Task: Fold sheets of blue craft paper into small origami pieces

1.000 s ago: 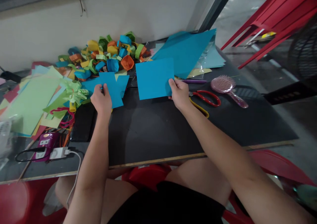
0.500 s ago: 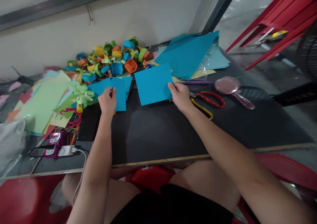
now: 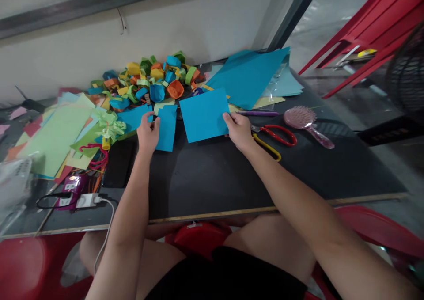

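My right hand (image 3: 239, 130) pinches the right edge of a blue sheet of paper (image 3: 204, 115), which is held tilted over the dark table. My left hand (image 3: 148, 132) is just left of a smaller blue paper piece (image 3: 167, 127). Its thumb and forefinger are apart, with a gap between them; the other fingers curl out of sight. More blue paper (image 3: 134, 118) lies behind this hand. Close to my right wrist rest scissors (image 3: 280, 136) with one red and one yellow handle, partly covered by the hand.
Folded paper shapes (image 3: 155, 77) in several colours are heaped along the wall. Large blue sheets (image 3: 248, 77) lie at the back right, near a purple pen (image 3: 258, 113) and a pink hairbrush (image 3: 301, 118). Coloured papers (image 3: 59, 132), a dark flat object (image 3: 117, 163) and a purple device (image 3: 71, 191) are left.
My left thumb and forefinger have parted, off the small blue paper. The two overlapping pieces beside that hand now show as one. My right hand keeps its sheet almost in place.
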The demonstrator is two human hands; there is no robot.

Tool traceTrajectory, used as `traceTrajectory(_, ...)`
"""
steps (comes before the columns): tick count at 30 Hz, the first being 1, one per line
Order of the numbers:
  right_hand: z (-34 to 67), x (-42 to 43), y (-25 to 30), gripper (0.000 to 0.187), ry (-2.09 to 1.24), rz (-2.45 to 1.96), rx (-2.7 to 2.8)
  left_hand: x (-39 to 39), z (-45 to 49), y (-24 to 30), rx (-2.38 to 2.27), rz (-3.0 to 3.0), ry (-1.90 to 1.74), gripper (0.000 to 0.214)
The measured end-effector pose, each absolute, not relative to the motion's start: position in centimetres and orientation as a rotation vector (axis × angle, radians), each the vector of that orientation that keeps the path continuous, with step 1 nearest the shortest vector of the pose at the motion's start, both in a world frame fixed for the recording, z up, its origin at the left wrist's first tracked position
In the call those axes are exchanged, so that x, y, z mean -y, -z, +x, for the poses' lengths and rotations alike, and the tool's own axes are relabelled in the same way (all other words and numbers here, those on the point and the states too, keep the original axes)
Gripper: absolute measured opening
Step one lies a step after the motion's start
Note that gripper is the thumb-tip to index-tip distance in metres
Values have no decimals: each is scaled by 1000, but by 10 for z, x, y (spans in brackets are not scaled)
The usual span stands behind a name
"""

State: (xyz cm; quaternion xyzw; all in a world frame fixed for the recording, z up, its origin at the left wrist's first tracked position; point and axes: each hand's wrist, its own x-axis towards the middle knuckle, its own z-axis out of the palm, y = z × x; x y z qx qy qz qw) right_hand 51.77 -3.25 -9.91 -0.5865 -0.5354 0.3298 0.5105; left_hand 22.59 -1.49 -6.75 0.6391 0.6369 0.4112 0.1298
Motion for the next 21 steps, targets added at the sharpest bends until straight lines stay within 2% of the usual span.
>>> traceTrajectory(4,518,33,96,47,-735,-1417,1321,9,224,73,-1738,1563,-1341,54)
traceTrajectory(8,518,32,96,50,-697,-1419,1323,7,220,75,-1605,1702,-1276,75)
traceTrajectory(11,517,31,99,50,-798,-1401,1269,14,222,68,-1803,1964,-1248,69)
traceTrajectory(15,518,30,102,48,-1057,-1368,1177,28,235,58,-2040,2287,-1225,45)
traceTrajectory(21,523,25,109,45,-1027,-1302,1178,33,249,61,-1951,2462,-973,46)
